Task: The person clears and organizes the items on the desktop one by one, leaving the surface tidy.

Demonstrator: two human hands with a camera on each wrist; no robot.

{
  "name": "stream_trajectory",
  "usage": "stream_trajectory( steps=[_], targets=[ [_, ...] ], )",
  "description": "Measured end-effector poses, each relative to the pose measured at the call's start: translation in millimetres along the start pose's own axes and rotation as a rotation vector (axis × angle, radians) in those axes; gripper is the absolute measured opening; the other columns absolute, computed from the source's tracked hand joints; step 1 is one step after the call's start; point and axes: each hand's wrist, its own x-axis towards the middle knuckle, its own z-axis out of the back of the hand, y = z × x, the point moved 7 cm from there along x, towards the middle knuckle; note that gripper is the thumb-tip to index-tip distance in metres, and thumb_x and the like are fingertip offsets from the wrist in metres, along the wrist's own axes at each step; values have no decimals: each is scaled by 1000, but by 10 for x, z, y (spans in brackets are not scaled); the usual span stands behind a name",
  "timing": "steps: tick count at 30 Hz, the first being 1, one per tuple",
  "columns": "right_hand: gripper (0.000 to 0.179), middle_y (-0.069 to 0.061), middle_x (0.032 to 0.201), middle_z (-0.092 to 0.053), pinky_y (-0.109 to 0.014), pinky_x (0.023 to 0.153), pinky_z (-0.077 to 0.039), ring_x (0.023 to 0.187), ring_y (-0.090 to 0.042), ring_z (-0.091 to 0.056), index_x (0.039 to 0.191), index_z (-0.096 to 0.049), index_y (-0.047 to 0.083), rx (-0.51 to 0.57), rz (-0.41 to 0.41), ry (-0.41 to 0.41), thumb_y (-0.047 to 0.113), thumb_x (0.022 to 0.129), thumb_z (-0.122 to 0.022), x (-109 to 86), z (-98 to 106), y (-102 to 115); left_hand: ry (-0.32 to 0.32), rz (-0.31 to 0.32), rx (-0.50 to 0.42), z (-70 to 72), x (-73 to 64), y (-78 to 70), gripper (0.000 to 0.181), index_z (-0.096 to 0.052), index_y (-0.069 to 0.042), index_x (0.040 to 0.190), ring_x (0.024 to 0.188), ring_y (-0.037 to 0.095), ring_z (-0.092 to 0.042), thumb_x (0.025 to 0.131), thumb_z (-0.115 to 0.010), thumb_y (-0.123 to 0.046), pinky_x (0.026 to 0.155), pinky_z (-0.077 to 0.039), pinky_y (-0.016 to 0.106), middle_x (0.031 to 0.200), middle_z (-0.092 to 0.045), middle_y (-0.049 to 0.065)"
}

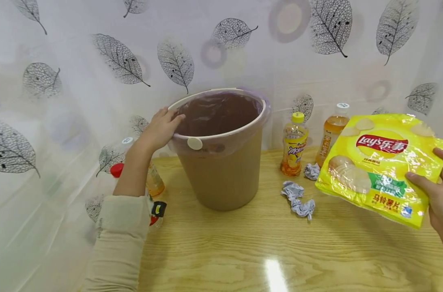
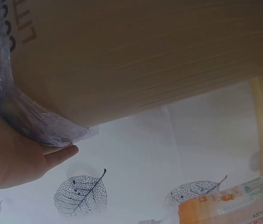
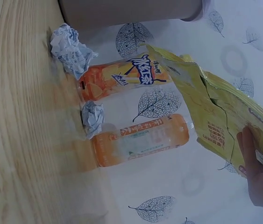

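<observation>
A tan trash bin [image 1: 225,174] stands on the table, with a thin purplish plastic liner [image 1: 266,111] folded over its rim. My left hand [image 1: 160,127] grips the bin's left rim; in the left wrist view its fingers [image 2: 59,156] lie against the liner. On the far right, my right hand [image 1: 442,194] pinches a yellow Lay's potato chip bag [image 1: 382,162] by its right edge, holding it above the table. The right wrist view shows the bag's back [image 3: 210,116] with a crease across it. What the bag contains is hidden.
Right of the bin stand a yellow-capped drink bottle [image 1: 294,146] and a white-capped bottle [image 1: 332,125]. Crumpled paper [image 1: 298,198] lies before them, another paper ball [image 1: 311,171] between. More bottles [image 1: 155,180] stand partly behind my left arm. A leaf-patterned curtain [image 1: 236,61] hangs behind.
</observation>
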Motion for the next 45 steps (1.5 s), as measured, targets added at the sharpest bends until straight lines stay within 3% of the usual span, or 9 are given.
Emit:
stream_trajectory(
  steps=[5,9,18,25,33,38,45],
  targets=[
    [66,3,129,-41,-21,60,-53,91,-7,-59,135,-35,19,22,-12,-15,-19,83,-51,-222,-594,411,1,-1,4,0,4,-5,63,-23,1,144,136,34,3,98,-26,-42,107,-2,53,149,-3,24],
    [64,4,127,-39,-18,63,-52,94,-5,-56,134,-33,20,38,-11,4,-17,85,-50,-302,-895,611,6,0,8,0,11,-7,63,-23,1,144,136,34,3,98,-26,-42,107,-1,52,149,-2,24],
    [65,-1,133,-38,-18,68,-51,113,-11,-48,134,-33,15,58,46,-50,-19,82,-53,-281,-1253,805,9,0,17,-6,9,-4,64,-22,2,144,136,34,3,98,-25,-43,107,-1,51,149,-3,24],
    [68,0,141,-33,-23,73,-51,126,-14,-36,133,-33,16,216,63,-135,-22,81,-52,-224,-1443,924,5,-7,19,-8,-1,-12,64,-23,3,143,136,35,2,98,-25,-42,108,-1,50,149,-4,25],
    [66,3,133,-43,-27,81,-48,122,-14,-42,128,-37,15,412,123,-239,-25,78,-53,-180,-1691,1059,-2,-9,21,-3,-2,-21,64,-23,4,143,136,35,2,98,-25,-42,108,-1,50,149,-5,25],
    [64,-1,131,-46,-31,85,-47,119,-17,-46,126,-36,11,486,174,-236,-27,77,-52,-128,-1933,1112,1,-2,19,2,-6,-10,64,-23,3,143,136,34,3,98,-25,-42,107,-1,50,149,-4,25],
    [62,0,126,-51,-33,85,-48,113,-19,-52,123,-34,8,597,185,-273,-29,76,-51,-87,-2270,1062,-2,-3,20,7,-10,-21,64,-23,3,143,136,35,2,98,-25,-42,107,-2,51,149,-4,25]
  ],
)
